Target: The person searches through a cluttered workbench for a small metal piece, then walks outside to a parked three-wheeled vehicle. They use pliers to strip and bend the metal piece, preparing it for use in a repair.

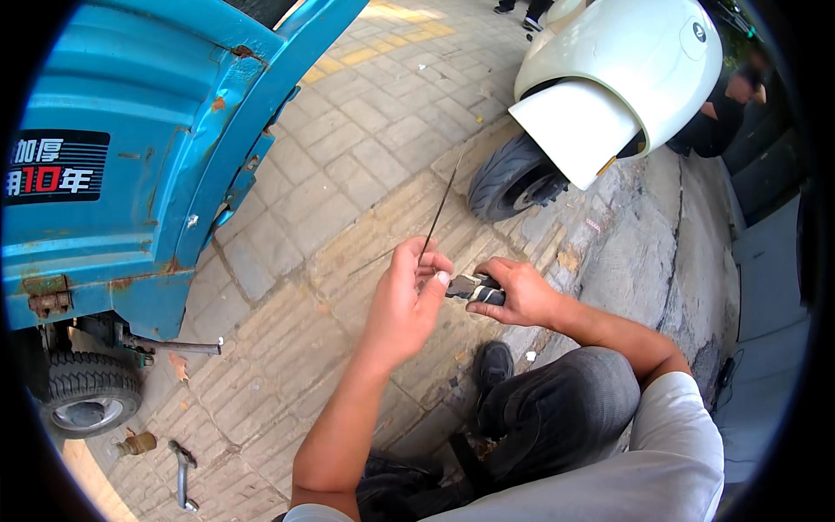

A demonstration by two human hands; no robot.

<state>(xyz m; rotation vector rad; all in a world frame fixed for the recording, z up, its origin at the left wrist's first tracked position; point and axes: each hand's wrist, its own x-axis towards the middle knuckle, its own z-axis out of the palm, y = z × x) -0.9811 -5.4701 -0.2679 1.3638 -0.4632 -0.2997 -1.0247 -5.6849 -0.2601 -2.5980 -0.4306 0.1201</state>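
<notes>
Above the paving, in front of my knees, both my hands are close together. My left hand [404, 300] pinches a thin dark rod or stiff wire [446, 198] between its fingers, and the rod slants up and away to the right. My right hand [524, 294] is closed round the dark handles of a pair of pliers [464, 286]. The pliers' head points left and meets the tip of my left thumb. Whether the jaws grip the rod's lower end cannot be made out, since my left fingers cover it.
A rusty blue cargo vehicle [104, 230] with a small wheel [90, 396] stands left. A wrench-like metal tool [183, 474] and brownish cylinder [136, 445] lie below it. Ahead right is a white vehicle [631, 74] with a black tyre [509, 178]; a person [726, 109] is beyond.
</notes>
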